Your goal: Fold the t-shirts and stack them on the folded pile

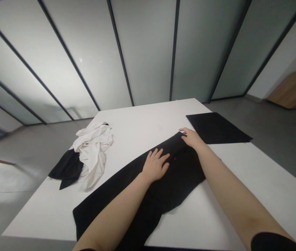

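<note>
The open left grip [154, 166] is pressing flat, fingers spread, on a long black cloth garment [177, 177] that is lying diagonally across the white rectangular worktop [142, 120], apparently keeping the fabric smooth against the surface. The right grip [192, 138] is resting, released, at the garment's far end, its fingers curving over the edge and seemingly steadying that end; neither grip is clenching anything. A flat black folded cloth piece [215, 127] is lying just beyond the right grip, squared up as though set aside, while a crumpled white cloth [92, 150] is heaped against a bunched black cloth [68, 167] toward the left, well apart from both hands.
</note>
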`<state>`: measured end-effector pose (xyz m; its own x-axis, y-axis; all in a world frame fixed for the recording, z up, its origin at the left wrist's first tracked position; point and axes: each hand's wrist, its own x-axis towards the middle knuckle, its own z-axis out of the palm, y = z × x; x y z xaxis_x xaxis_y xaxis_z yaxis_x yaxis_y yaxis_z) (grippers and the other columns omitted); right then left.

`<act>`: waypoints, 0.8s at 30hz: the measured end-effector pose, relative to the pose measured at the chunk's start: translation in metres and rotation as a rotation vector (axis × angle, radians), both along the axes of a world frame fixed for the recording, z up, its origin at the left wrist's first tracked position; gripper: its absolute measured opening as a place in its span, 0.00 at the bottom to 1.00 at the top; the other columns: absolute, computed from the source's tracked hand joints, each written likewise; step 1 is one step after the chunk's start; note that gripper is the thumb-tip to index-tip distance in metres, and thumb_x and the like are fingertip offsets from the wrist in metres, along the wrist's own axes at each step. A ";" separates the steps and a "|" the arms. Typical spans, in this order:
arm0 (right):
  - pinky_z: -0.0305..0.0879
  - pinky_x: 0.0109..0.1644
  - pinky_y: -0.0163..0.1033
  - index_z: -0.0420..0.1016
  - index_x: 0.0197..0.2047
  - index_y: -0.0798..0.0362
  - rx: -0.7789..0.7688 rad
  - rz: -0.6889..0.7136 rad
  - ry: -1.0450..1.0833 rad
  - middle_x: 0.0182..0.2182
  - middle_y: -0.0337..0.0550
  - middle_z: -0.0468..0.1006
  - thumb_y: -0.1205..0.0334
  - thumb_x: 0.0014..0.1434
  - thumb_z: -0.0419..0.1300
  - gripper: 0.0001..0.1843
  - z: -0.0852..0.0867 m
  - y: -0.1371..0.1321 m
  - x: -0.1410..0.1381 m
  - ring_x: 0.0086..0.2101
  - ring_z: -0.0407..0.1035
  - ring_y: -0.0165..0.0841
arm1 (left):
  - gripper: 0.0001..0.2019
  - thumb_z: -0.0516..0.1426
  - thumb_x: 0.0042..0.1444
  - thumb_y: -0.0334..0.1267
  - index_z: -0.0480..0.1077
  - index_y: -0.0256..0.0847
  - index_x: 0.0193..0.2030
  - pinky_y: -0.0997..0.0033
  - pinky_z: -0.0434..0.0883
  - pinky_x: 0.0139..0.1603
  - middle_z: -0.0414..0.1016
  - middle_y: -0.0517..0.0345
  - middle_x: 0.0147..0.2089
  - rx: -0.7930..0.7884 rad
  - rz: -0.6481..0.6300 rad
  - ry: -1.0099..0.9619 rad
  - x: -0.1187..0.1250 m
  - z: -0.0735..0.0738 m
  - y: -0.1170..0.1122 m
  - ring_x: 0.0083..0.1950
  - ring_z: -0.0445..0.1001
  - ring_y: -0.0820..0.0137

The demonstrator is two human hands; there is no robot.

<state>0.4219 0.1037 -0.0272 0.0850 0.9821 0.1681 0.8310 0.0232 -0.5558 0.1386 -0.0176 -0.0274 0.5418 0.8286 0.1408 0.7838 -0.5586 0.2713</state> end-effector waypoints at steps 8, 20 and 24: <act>0.62 0.67 0.51 0.80 0.60 0.55 0.170 -0.088 -0.149 0.57 0.59 0.79 0.64 0.69 0.52 0.22 0.034 -0.009 -0.017 0.56 0.73 0.51 | 0.22 0.46 0.77 0.49 0.74 0.52 0.68 0.39 0.57 0.79 0.66 0.53 0.77 -0.038 0.034 -0.107 0.001 0.001 0.003 0.80 0.59 0.53; 0.43 0.77 0.63 0.56 0.78 0.61 -0.223 0.142 -0.321 0.79 0.64 0.50 0.43 0.73 0.49 0.40 -0.009 -0.032 -0.104 0.76 0.45 0.60 | 0.13 0.49 0.68 0.25 0.72 0.43 0.46 0.52 0.70 0.69 0.77 0.47 0.56 0.041 0.114 -0.271 -0.001 -0.011 0.014 0.66 0.72 0.60; 0.42 0.77 0.63 0.56 0.78 0.59 -0.175 0.086 -0.271 0.78 0.63 0.53 0.44 0.73 0.47 0.39 -0.019 -0.007 -0.073 0.76 0.46 0.56 | 0.08 0.53 0.69 0.30 0.72 0.43 0.48 0.53 0.68 0.71 0.75 0.47 0.60 0.037 0.121 -0.198 0.001 -0.007 0.009 0.69 0.69 0.59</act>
